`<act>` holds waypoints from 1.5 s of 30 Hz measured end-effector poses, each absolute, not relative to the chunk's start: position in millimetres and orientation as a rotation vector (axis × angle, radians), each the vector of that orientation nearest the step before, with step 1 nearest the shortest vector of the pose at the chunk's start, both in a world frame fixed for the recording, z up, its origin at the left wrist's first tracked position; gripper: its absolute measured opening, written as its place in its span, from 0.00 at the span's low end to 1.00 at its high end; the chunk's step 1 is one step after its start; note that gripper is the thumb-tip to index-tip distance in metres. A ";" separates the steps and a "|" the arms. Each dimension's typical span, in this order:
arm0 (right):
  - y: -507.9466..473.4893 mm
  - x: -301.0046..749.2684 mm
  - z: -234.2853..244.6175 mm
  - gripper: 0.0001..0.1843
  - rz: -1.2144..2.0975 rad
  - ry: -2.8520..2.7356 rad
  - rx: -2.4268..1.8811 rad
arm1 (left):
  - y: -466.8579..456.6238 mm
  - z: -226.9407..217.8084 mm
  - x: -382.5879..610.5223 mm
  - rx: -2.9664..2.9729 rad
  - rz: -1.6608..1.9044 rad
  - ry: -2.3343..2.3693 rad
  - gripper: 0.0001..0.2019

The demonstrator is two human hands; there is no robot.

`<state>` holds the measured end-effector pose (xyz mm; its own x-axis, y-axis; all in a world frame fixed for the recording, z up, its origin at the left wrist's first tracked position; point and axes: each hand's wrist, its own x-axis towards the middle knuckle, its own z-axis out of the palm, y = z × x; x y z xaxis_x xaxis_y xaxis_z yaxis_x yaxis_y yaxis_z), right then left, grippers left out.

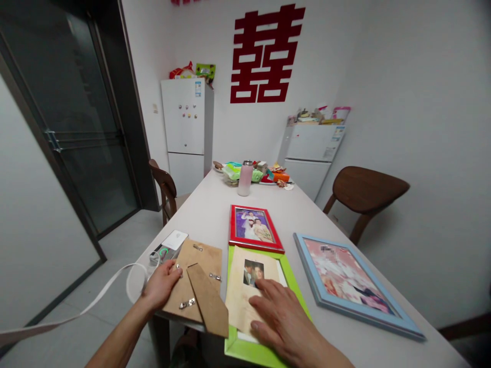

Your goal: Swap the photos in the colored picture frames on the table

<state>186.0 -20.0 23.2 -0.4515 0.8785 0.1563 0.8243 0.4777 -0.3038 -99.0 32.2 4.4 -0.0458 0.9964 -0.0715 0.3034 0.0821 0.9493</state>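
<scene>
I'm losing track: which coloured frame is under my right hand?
The green frame, with a cream sheet between it and your right hand; the red frame lies beyond, the blue frame to the right.

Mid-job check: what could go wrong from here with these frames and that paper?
The brown backing board, touched by the left hand, reaches the near edge of the table and could tip off. The paper sheet under the right hand might crease if pressed. The blue-framed photo lies close to the table's right edge; a bump could push it over.
</scene>
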 end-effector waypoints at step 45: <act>-21.5 211.4 41.5 0.45 1.311 -0.958 -1.398 | -34.0 29.0 54.7 2.616 0.827 0.862 0.28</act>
<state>211.4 -21.5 41.5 0.1147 0.9642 -0.2391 -0.0648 -0.2329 -0.9703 54.7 -34.0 29.0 0.6607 0.6114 0.4354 0.4604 -0.7882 0.4084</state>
